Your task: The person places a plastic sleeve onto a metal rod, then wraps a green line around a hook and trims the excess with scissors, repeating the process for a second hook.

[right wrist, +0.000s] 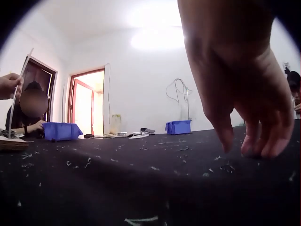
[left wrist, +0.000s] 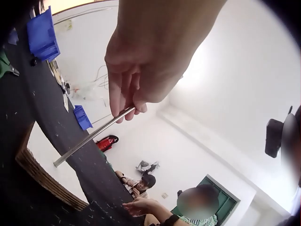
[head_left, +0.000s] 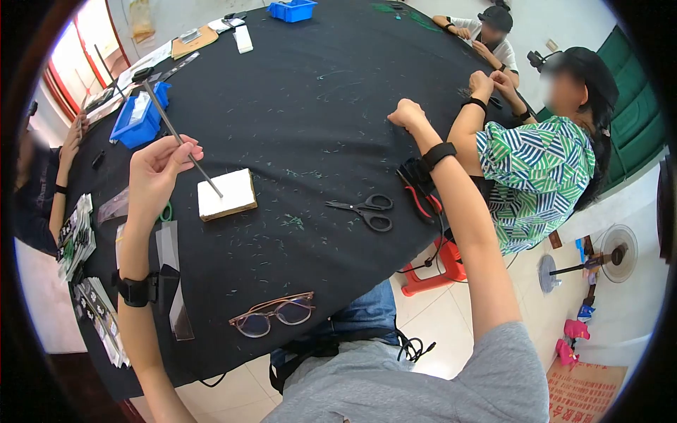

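The left hand (head_left: 159, 166) pinches a thin metal rod (head_left: 185, 141) between thumb and fingers. Slanting down, the rod has its lower end on the white top of a small block (head_left: 229, 194); the left wrist view shows the rod (left wrist: 89, 137) and the block's layered brown side (left wrist: 51, 188). Over the black cloth at the right, the right hand (head_left: 407, 115) has its fingers bent downward. In the right wrist view the fingertips of the right hand (right wrist: 249, 103) reach the cloth (right wrist: 141, 188); whether they hold anything is hidden.
Black scissors (head_left: 363, 208), red-handled pliers (head_left: 423, 201) and glasses (head_left: 273, 315) lie on the table. Blue bins (head_left: 141, 120) stand at the left and far edge, with packets (head_left: 77, 236) at the left edge. Several people sit around the table. Thread scraps dot the cloth.
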`<state>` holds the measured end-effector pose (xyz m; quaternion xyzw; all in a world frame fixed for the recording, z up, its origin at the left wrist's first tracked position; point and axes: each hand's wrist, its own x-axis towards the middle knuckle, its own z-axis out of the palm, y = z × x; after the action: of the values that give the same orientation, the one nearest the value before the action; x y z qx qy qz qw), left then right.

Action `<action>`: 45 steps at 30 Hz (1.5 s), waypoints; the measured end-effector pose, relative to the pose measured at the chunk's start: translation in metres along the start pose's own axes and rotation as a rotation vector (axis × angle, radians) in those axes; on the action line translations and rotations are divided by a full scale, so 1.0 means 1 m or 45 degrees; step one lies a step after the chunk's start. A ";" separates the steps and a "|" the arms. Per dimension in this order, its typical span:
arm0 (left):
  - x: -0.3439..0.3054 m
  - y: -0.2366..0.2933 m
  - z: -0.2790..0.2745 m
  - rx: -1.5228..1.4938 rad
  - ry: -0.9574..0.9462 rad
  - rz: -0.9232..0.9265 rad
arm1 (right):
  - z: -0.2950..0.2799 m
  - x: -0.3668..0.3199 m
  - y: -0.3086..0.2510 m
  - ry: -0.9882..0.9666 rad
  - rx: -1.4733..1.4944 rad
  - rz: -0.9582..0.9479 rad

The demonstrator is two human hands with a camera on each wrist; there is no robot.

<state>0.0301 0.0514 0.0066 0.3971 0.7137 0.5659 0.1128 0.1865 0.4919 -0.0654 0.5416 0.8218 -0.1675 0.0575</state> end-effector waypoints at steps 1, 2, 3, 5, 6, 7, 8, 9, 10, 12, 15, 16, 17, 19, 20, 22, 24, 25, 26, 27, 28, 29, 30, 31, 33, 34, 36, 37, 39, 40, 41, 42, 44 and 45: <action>0.000 0.000 -0.001 0.001 0.003 -0.002 | 0.006 0.003 0.000 0.056 -0.027 0.007; -0.001 -0.001 -0.002 0.012 -0.018 -0.008 | 0.010 0.006 0.000 0.110 -0.053 0.016; -0.002 0.001 -0.002 0.022 -0.041 -0.015 | 0.012 0.006 -0.001 0.107 -0.053 0.018; -0.006 0.011 -0.001 0.128 -0.008 0.011 | 0.013 0.006 -0.005 0.078 -0.060 0.119; -0.010 0.020 -0.001 0.233 0.031 0.038 | 0.014 0.006 -0.005 0.078 -0.060 0.118; -0.015 0.029 -0.002 0.234 0.033 0.038 | 0.016 0.007 -0.005 0.079 -0.016 0.119; -0.022 0.039 -0.003 0.520 0.089 0.065 | 0.017 0.007 -0.005 0.080 0.028 0.120; -0.030 0.049 -0.005 0.805 0.146 0.090 | 0.016 0.005 -0.004 0.080 0.027 0.118; -0.039 0.059 -0.005 0.804 0.149 0.090 | 0.016 0.001 -0.001 0.108 0.096 0.083; -0.058 0.078 -0.004 1.232 0.226 0.117 | 0.015 -0.005 0.005 0.139 0.161 0.040; -0.071 0.110 0.004 1.233 0.314 0.194 | 0.020 0.008 0.032 0.216 0.477 -0.270; -0.073 0.119 0.007 1.231 0.319 0.186 | 0.019 0.007 0.038 0.213 0.470 -0.275; -0.076 0.127 0.010 1.164 0.323 0.246 | 0.021 0.006 0.044 0.213 0.716 -0.368; -0.079 0.140 0.016 1.003 0.311 0.360 | 0.021 0.000 0.054 0.209 1.049 -0.530; -0.080 0.146 0.016 1.000 0.311 0.358 | 0.020 0.000 0.054 0.209 1.045 -0.529; -0.084 0.157 0.017 1.045 0.150 0.396 | 0.011 -0.006 0.056 0.168 0.753 -0.430; -0.087 0.163 0.020 1.035 0.151 0.401 | 0.007 -0.012 0.047 0.236 0.462 -0.307; -0.088 0.166 0.022 1.034 0.157 0.402 | 0.008 -0.016 0.038 0.293 0.175 -0.191; -0.089 0.168 0.022 1.031 0.160 0.403 | 0.010 -0.021 0.030 0.216 0.160 -0.070; -0.090 0.169 0.023 1.002 0.190 0.394 | 0.010 -0.033 0.018 0.213 0.146 0.013; -0.091 0.169 0.022 0.973 0.220 0.385 | 0.011 -0.045 0.008 0.209 0.133 0.097; -0.092 0.168 0.021 0.972 0.222 0.385 | 0.016 -0.052 0.000 0.264 0.124 0.132; -0.093 0.164 0.018 0.975 0.263 0.394 | 0.017 -0.051 -0.005 0.266 0.121 0.129; -0.093 0.162 0.016 0.977 0.304 0.399 | 0.020 -0.050 -0.009 0.267 0.111 0.165; -0.094 0.159 0.014 0.963 0.304 0.349 | 0.024 -0.048 -0.012 0.301 0.138 0.227; -0.093 0.157 0.013 0.951 0.305 0.306 | 0.025 -0.048 -0.011 0.303 0.129 0.226; -0.092 0.156 0.011 0.939 0.301 0.328 | 0.024 -0.047 -0.009 0.283 0.145 0.217; -0.091 0.156 0.010 0.939 0.295 0.361 | 0.028 -0.036 -0.001 0.287 0.140 0.210; -0.091 0.155 0.008 0.908 0.290 0.351 | 0.039 -0.004 0.020 0.368 0.228 0.095; -0.091 0.154 0.007 0.878 0.274 0.343 | 0.029 -0.026 0.022 0.409 0.385 -0.067; -0.090 0.154 0.006 0.878 0.281 0.335 | 0.027 -0.023 0.031 0.372 0.554 -0.232; -0.089 0.152 0.005 0.860 0.263 0.350 | 0.022 -0.025 0.037 0.330 0.723 -0.395; -0.085 0.150 0.005 0.841 0.248 0.355 | 0.013 -0.038 0.043 0.210 1.047 -0.646; -0.083 0.147 0.006 0.798 0.237 0.360 | 0.008 -0.048 0.044 0.159 1.098 -0.739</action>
<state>0.1529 0.0042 0.1124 0.4541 0.7977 0.3634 -0.1595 0.2455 0.4628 -0.0687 0.2751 0.7964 -0.4669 -0.2685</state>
